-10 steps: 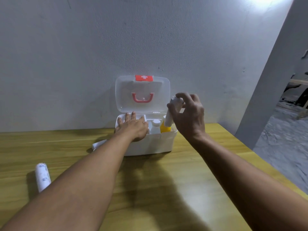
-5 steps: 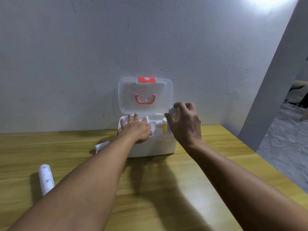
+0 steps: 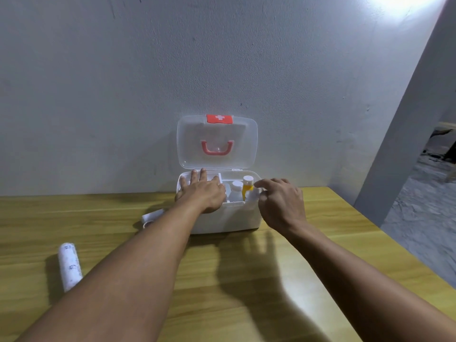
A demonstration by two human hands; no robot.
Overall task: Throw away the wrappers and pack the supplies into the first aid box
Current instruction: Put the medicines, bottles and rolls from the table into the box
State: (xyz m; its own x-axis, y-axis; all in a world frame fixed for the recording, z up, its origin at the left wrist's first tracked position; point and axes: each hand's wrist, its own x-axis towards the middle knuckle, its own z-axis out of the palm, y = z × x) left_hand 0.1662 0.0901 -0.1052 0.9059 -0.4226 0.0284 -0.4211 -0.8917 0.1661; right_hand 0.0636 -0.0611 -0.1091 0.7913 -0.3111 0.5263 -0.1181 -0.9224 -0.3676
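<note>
The white first aid box (image 3: 229, 222) stands open at the back of the wooden table, its clear lid (image 3: 217, 141) with a red handle upright against the wall. My left hand (image 3: 202, 191) lies flat, fingers spread, on the white tray in the box's left half. My right hand (image 3: 281, 203) is at the box's right end, its fingers pinching a white bottle (image 3: 251, 196) that stands low inside the box. Beside it stand a yellow bottle (image 3: 247, 187) and a white-capped bottle (image 3: 236, 191). A white bandage roll (image 3: 69, 266) lies on the table at the left.
A small white roll (image 3: 151, 215) lies just left of the box, partly behind my left forearm. The grey wall is right behind the box. The table's right edge (image 3: 385, 245) runs diagonally, with a pillar and rough floor beyond it.
My right hand has come down from lid height and lowered the white bottle into the box's right end. My left hand has stayed on the tray.
</note>
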